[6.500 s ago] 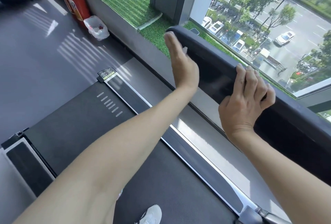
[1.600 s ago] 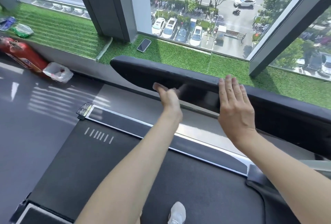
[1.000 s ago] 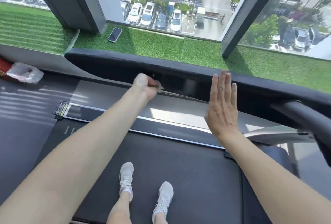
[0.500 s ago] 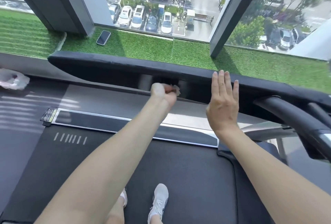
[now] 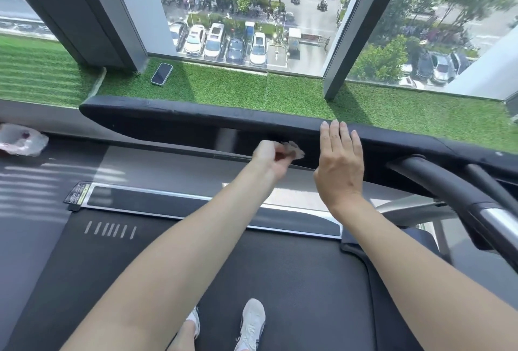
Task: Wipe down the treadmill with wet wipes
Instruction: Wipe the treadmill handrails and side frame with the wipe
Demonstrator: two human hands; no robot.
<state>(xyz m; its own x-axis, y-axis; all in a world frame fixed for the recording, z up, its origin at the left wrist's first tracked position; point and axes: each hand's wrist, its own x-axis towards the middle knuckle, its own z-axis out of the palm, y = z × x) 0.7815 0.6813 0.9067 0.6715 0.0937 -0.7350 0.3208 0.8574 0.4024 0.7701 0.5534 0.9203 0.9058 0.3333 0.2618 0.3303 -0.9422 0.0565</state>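
Floor-to-ceiling window (image 5: pixel 252 8) glass looks down on a car park, and a turf ledge (image 5: pixel 238 90) with a phone (image 5: pixel 161 73) lying on it runs just behind the treadmill (image 5: pixel 280 280) in the head view. The person stands on the belt, facing the dark console bar (image 5: pixel 196 115) that spans the treadmill's front edge. The step in hand looks like wiping the console's inner face, the recessed side facing the runner. The left hand (image 5: pixel 270 154) reaches forward with the arm nearly straight, its fingers curled and pinching a crumpled wet wipe (image 5: pixel 294 151) held against or just off that face near the bar's middle (contact is hard to confirm). The right hand (image 5: pixel 340 165) is raised just beside it, palm down, fingers straight and together, fingertips resting on the bar's top edge and gripping nothing. Next, I judge, the wipe should sweep along the recess toward the bar's right end and the curved handrail (image 5: pixel 448 182) at the right front corner, which calls for shifting the bracing hand clear. A plastic bag (image 5: pixel 21 140) lies on the floor, well beyond the left edge.
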